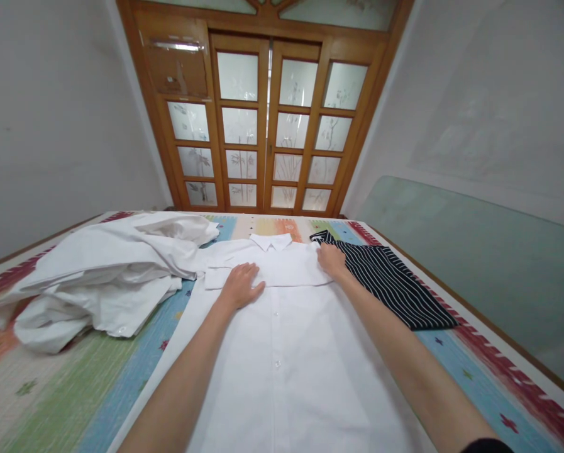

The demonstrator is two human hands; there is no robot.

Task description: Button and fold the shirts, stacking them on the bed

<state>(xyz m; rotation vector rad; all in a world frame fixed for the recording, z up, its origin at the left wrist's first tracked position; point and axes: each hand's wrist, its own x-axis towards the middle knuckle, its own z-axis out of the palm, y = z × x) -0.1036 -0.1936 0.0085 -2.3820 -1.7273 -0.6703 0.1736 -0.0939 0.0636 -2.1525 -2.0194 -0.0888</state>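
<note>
A white button-up shirt (pixel 305 352) lies front up and spread out before me, its collar (pixel 271 241) at the far end. One sleeve (pixel 291 267) is laid straight across the chest, below the collar. My left hand (pixel 241 286) rests on this sleeve with fingers stretched and thumb apart. At the shirt's right shoulder edge, my right hand (pixel 331 259) has its fingers closed on the white cloth. The fingertips there are partly hidden.
A crumpled heap of white clothing (pixel 107 270) lies to the left, touching the shirt. Black-and-white striped clothing (pixel 390 280) is on the right. Everything lies on a colourful striped bed cover (pixel 107 384). Beyond are a pale green headboard-like panel (pixel 470 245) and wooden glass doors (pixel 267 126).
</note>
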